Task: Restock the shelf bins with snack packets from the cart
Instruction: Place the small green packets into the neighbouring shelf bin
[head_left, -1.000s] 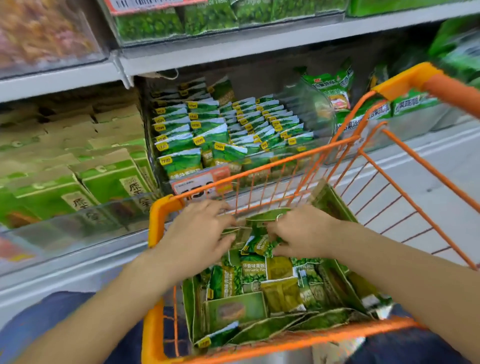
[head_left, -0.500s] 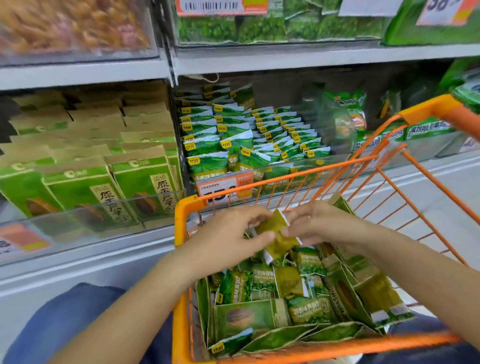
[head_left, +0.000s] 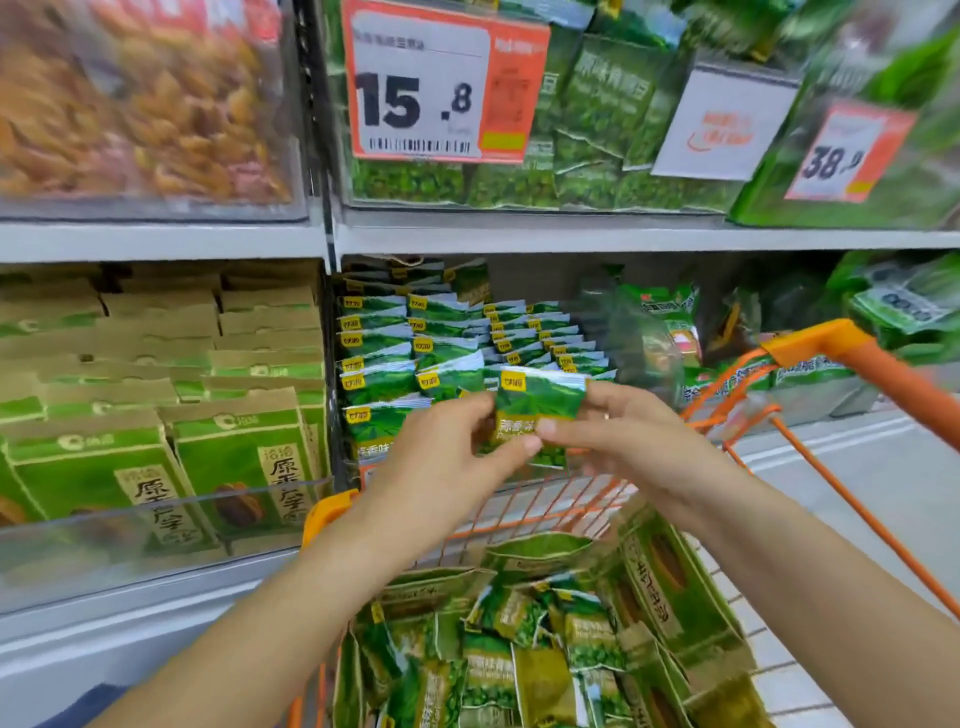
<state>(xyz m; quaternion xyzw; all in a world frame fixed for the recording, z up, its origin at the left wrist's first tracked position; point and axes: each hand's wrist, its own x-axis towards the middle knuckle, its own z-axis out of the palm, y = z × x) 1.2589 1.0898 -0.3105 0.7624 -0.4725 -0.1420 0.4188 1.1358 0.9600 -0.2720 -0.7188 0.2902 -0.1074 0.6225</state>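
A small green snack packet (head_left: 540, 402) with a yellow logo is held upright between both hands, in front of the shelf bin (head_left: 441, 353) that holds rows of matching green packets. My left hand (head_left: 447, 447) pinches its lower left edge and my right hand (head_left: 618, 436) pinches its lower right edge. Below them the orange cart (head_left: 810, 343) holds several loose green snack packets (head_left: 519, 654) and larger green-and-brown bags.
A clear-fronted bin of green-and-brown boxed bags (head_left: 156, 457) fills the shelf to the left. The upper shelf carries green pea bags behind an orange price tag (head_left: 441, 83) and a bin of orange snacks (head_left: 130, 104). More green bags (head_left: 904, 306) sit at right.
Both hands left the pile in the cart with one packet and rose to the height of the shelf bin. The view tilted upward toward the shelves.
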